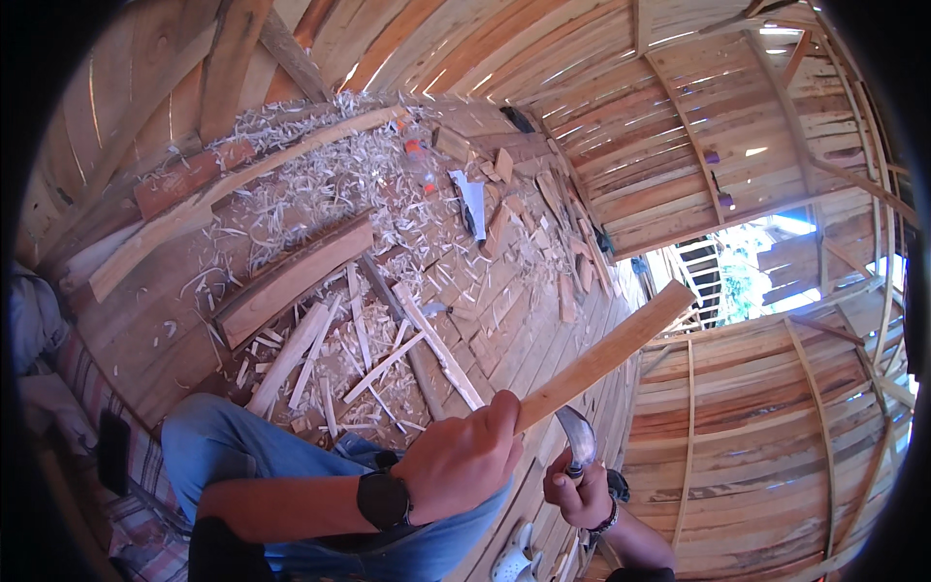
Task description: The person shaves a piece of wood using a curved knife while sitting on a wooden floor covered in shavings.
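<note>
My left hand, a dark watch on its wrist, is closed round the lower end of a flat wooden strip. The strip slants up and to the right, its far end in front of the doorway. Closed on the handle of a knife with a curved blade, my right hand sits just below and right of the left one. The blade points upward, close to the strip's lower end; whether it touches the wood I cannot tell. Most of the knife's handle is hidden by my fingers.
Curled wood shavings cover much of the plank floor. Thin sticks, a thick board and a long curved pole lie ahead and left. A light clog is at the bottom; a dark phone is at the left.
</note>
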A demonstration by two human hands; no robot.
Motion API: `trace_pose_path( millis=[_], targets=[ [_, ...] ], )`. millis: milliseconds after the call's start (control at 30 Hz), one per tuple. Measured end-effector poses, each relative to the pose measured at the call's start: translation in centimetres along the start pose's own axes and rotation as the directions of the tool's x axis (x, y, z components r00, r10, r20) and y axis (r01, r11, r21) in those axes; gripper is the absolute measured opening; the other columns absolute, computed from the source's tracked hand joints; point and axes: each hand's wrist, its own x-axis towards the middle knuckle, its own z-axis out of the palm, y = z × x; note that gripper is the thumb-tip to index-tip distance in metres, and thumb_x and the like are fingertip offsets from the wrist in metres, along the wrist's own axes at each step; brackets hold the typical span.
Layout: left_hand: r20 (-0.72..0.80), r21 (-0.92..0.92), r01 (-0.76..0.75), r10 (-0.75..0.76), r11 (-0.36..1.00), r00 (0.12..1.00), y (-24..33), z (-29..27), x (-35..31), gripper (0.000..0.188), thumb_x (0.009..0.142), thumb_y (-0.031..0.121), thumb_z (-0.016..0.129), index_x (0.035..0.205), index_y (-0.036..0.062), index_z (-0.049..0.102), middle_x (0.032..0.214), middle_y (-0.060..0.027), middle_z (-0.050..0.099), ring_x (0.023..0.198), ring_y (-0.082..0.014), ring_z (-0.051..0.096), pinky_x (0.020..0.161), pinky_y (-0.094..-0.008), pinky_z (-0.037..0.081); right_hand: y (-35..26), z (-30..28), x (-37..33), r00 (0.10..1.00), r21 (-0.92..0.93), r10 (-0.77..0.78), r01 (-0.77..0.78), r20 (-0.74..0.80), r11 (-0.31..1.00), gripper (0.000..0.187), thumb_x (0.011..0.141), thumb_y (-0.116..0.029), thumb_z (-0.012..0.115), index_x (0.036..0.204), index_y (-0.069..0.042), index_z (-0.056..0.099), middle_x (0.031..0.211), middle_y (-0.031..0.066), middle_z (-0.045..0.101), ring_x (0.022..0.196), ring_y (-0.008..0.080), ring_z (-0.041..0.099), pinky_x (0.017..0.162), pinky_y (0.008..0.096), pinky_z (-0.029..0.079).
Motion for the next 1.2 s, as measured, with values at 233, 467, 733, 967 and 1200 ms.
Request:
trace_pose_path(
  millis=[233,467,733,967,1200],
  targets=[
    [0.048,-0.132,0.058,-0.052,0.99,0.998,0.7,-0.4,-0.1,0.02,0.088,0.01,0.055,0.095,-0.0021,0.041,0.057,-0.0199,0.055,0.05,-0.0405,0.058,0.046,-0.0491,0.046,0.1,-4.2,3.1,0.925,-0.674,-0.367,0.21,-0.098,0.708,0.019,0.085,-0.014,0.067,0.084,-0.007,0.05,0.061,0.0079,0.056,0.051,0.0292,0.061,0.048,0.0363,0.047],
    [0.075,-0.177,0.044,-0.031,0.983,0.997,0.9,-0.8,-0.1,0.018,0.089,0.011,0.054,0.094,-0.0006,0.04,0.056,-0.0185,0.054,0.049,-0.0404,0.057,0.045,-0.0492,0.045,0.4,-7.0,4.3,0.85,-0.766,-0.527,0.343,0.007,0.543,0.026,0.082,-0.017,0.071,0.086,-0.008,0.046,0.058,0.007,0.051,0.047,0.0272,0.055,0.044,0.0365,0.044],
    [0.081,-0.247,0.084,-0.065,0.965,0.995,0.8,-0.4,0.0,0.018,0.091,0.011,0.053,0.097,-0.0027,0.042,0.054,-0.0206,0.053,0.052,-0.0426,0.057,0.047,-0.0512,0.043,-0.7,-7.4,4.6,0.857,-0.832,-0.515,0.272,-0.02,0.484,0.021,0.086,-0.019,0.067,0.084,-0.007,0.049,0.057,0.0084,0.054,0.049,0.0284,0.059,0.048,0.0346,0.046],
    [-0.008,-0.387,0.08,-0.09,0.919,0.996,-2.1,-0.8,2.2,0.017,0.097,0.015,0.047,0.095,-0.0021,0.046,0.055,-0.0209,0.048,0.05,-0.04,0.054,0.047,-0.0442,0.037,-6.0,-3.5,3.0,0.986,-0.696,-0.097,-0.023,-0.133,0.718,0.025,0.086,-0.021,0.07,0.093,-0.004,0.053,0.064,0.0122,0.063,0.06,0.0335,0.066,0.05,0.0383,0.051],
    [0.405,-0.838,0.398,-0.063,0.374,0.912,-3.3,-3.0,3.2,0.021,0.101,0.021,0.045,0.087,0.0054,0.048,0.058,0.0056,0.034,0.041,-0.0058,0.028,0.039,-0.0281,0.024,-6.6,-3.6,1.2,0.933,-0.791,-0.298,0.023,-0.203,0.612,0.029,0.084,-0.021,0.073,0.091,-0.003,0.051,0.062,0.0072,0.062,0.054,0.0264,0.065,0.048,0.0338,0.05]
  ],
)
